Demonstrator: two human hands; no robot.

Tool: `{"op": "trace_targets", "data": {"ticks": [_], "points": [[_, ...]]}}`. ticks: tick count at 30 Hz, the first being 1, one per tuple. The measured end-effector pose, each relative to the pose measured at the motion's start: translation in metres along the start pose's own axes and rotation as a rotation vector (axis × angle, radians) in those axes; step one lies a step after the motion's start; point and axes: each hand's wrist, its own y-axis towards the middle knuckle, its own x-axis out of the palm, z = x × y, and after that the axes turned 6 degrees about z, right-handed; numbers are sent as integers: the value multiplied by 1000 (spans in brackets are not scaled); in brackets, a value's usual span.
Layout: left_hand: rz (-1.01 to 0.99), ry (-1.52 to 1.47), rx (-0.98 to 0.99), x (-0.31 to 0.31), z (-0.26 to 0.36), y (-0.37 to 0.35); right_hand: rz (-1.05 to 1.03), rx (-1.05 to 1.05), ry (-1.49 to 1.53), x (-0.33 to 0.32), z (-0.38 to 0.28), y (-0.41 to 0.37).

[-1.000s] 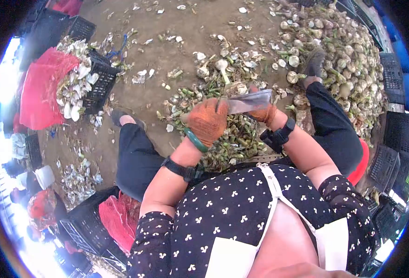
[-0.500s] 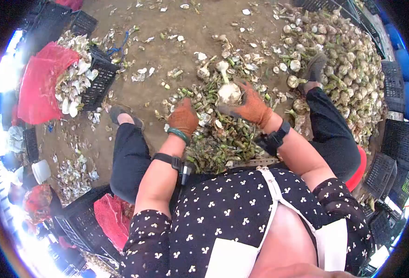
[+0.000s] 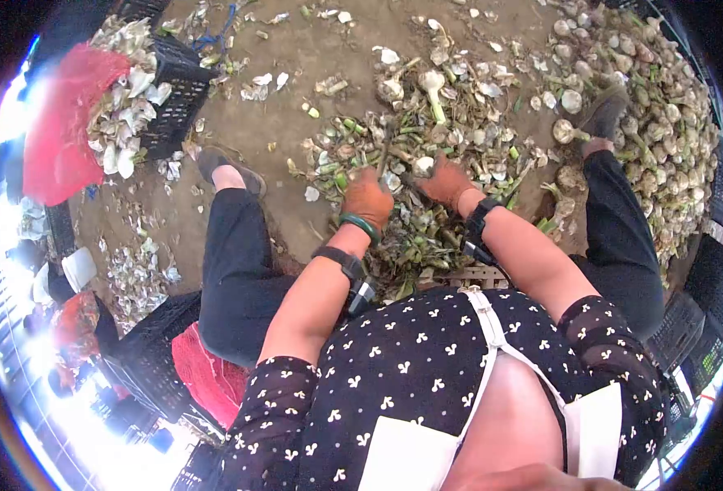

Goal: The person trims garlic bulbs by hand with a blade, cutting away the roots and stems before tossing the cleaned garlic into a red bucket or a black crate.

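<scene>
Over the heap of trimmings (image 3: 411, 237), the right hand (image 3: 450, 183) closes round a pale bulb (image 3: 423, 166), and the left hand (image 3: 367, 199) grips a knife (image 3: 386, 151). The bulb looks light, firm and flaky-skinned, so it is best held round its body, clear of the knife.

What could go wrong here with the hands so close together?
The left hand seems to hold a blade right beside the right hand, which grips a bulb; a slip might cut that hand. The trimmings piled underfoot could be slippery when standing up.
</scene>
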Motion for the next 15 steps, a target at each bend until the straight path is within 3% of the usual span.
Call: {"op": "trace_targets", "data": {"ticks": [4,10,12,14,15], "points": [[3,95,22,15,2,10,-125,-17,-106,1,2,10],[-259,179,-91,19,-7,12,-23,-66,77,-9,6,16],[-257,207,-83,32,-22,21,101,-69,504,-23,3,15],[-263,231,-69,43,-36,22,342,-113,485,-65,9,9],[-228,196,-53,43,-39,21,301,-255,970,-85,27,23]]}}
